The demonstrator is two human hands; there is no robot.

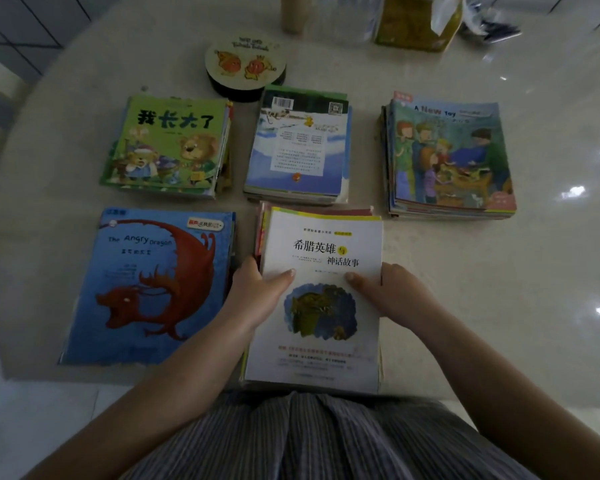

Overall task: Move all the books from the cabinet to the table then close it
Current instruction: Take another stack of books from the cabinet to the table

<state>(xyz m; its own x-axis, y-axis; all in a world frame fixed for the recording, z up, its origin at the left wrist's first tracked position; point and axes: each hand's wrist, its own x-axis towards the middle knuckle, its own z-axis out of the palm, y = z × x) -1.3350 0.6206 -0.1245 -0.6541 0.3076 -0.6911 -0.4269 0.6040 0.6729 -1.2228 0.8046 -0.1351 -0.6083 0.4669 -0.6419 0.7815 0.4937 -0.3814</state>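
On the pale table [499,271], I see five stacks of books laid out and both hands on the nearest one

From the head camera, my left hand [257,292] grips the left edge of the white-covered stack [326,341], thumb lying flat across the cover and the other fingers curled under the side out of sight; my right hand [385,292] clasps the right edge the same way, thumb pressed on the cover. This stack sits at the near edge, just against my striped clothing [309,438]. Just beside it to the left lies the blue dragon book stack [146,289]. Behind stand the green bear stack [167,147], the light-blue back-cover stack [298,147] and the "A New Toy" stack [451,157], each apart. A round tin [245,64] sits behind the middle stack. I cannot see the cabinet
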